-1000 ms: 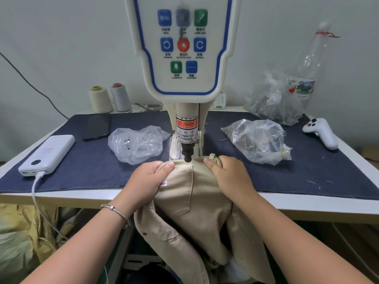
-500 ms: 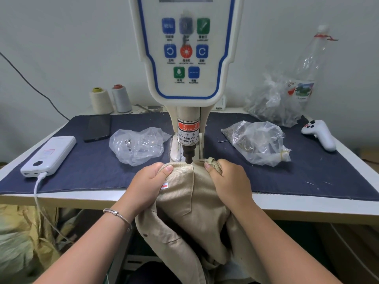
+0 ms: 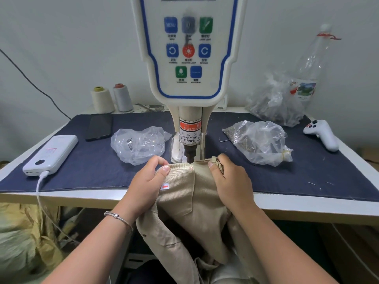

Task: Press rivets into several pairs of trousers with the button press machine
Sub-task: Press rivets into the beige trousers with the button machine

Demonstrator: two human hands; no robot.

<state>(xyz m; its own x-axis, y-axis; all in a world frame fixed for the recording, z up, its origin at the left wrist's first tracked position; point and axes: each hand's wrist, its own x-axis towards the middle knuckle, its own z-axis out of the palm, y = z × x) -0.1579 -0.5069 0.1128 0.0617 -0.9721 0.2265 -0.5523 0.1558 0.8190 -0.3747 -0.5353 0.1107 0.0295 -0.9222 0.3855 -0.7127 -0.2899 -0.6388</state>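
- White counter w/ navy cloth on top; plain pale wall behind
- Press at centre; punch tip just above beige trousers, which drape off counter's front edge
- L hand & R hand each grip trousers beside punch
- On cloth: 2 clear bags, phone, power bank; thread cones at back; bottle back R

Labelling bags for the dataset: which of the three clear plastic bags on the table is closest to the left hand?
The nearly empty bag left of the press, just beyond the left hand. The other two, full of dark bits, lie to the right.
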